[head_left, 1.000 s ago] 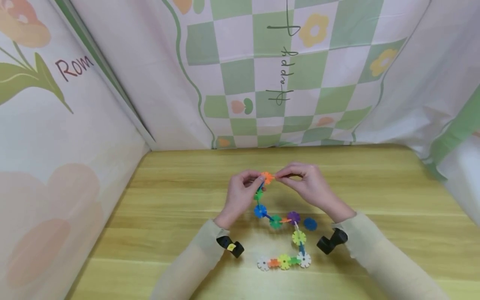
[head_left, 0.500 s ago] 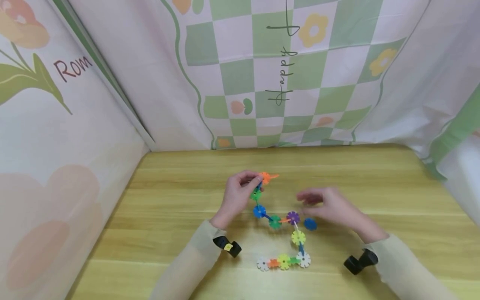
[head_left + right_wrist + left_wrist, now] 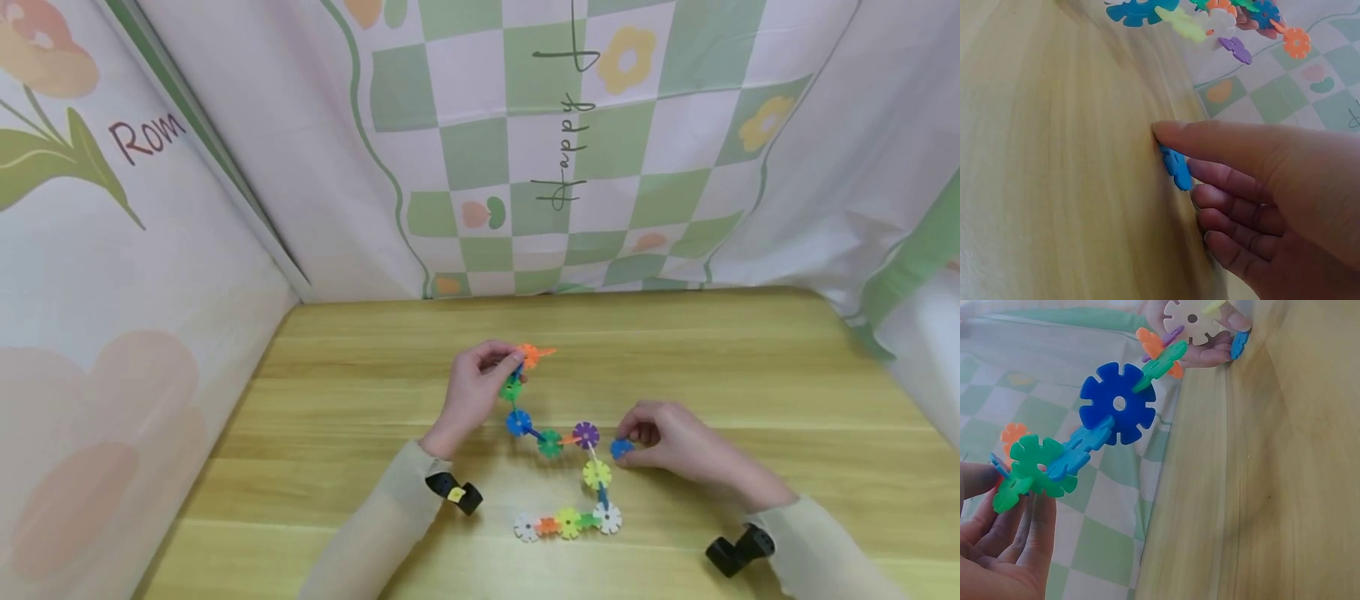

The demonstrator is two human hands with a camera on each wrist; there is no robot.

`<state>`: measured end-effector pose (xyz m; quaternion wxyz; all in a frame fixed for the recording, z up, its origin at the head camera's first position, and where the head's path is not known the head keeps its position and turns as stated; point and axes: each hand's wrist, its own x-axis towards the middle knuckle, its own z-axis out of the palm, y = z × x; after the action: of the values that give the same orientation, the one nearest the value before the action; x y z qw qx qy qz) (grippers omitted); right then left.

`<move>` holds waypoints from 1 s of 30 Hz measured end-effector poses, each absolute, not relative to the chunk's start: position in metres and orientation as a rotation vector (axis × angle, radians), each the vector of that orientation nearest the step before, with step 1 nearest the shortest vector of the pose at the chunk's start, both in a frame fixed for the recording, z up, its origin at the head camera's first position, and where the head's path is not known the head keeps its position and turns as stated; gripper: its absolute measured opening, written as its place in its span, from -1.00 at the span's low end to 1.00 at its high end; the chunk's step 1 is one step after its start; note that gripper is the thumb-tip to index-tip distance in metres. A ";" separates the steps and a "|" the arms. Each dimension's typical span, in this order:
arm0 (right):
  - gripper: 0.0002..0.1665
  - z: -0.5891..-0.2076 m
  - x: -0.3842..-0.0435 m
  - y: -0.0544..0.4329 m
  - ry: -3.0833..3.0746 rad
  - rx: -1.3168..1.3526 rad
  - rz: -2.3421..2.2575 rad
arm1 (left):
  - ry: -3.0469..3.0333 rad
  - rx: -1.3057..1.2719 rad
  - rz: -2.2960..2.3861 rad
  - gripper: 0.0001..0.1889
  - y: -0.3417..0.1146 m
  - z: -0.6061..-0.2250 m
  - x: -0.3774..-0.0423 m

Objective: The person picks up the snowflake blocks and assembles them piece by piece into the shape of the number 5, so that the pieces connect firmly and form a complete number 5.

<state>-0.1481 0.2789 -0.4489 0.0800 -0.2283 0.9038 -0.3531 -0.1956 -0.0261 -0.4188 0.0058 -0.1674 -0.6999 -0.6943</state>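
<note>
A chain of coloured plastic interlocking snowflake discs (image 3: 550, 444) winds across the table in the head view. At its far end my left hand (image 3: 480, 379) pinches it, close to an orange snowflake disc (image 3: 529, 357) with another orange one set edge-on in its side. Green and blue discs (image 3: 1117, 403) run off from those fingers in the left wrist view. My right hand (image 3: 678, 442) pinches a loose blue snowflake disc (image 3: 1175, 167) between thumb and fingers, low over the wood, just right of the purple disc (image 3: 587, 435). The fingers hide part of the blue disc.
The near end of the chain, with white, orange, yellow and green discs (image 3: 568, 523), lies on the wooden table (image 3: 360, 375). A checkered curtain (image 3: 540, 150) hangs along the table's back edge, and a flower-print curtain (image 3: 135, 333) stands at the left.
My right hand has let go of the chain's orange end, moved down to the right and taken hold of the loose blue snowflake disc. My left hand keeps its hold, almost still.
</note>
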 end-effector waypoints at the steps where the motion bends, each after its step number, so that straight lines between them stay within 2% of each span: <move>1: -0.67 -0.449 -0.148 0.279 2.696 -0.672 -1.068 | -2.190 -0.521 -2.175 -0.81 -0.026 -0.419 -0.196; 9: -0.72 -0.444 -0.154 0.277 2.667 -0.599 -1.263 | -2.199 -0.484 -2.194 -0.82 -0.026 -0.418 -0.196; 18: -0.82 -0.416 -0.174 0.259 2.712 -0.540 -1.523 | -2.211 -0.491 -2.203 -0.83 -0.025 -0.399 -0.185; 30: -0.58 -0.389 -0.191 0.232 2.590 -0.328 -1.743 | -2.224 -0.522 -2.164 -0.80 -0.025 -0.418 -0.196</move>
<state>-0.1909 0.2317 -0.3890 0.0013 -0.1045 0.8251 -0.5552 -0.1965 -0.0252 -0.4175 -0.0024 -0.1660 -0.7067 -0.6878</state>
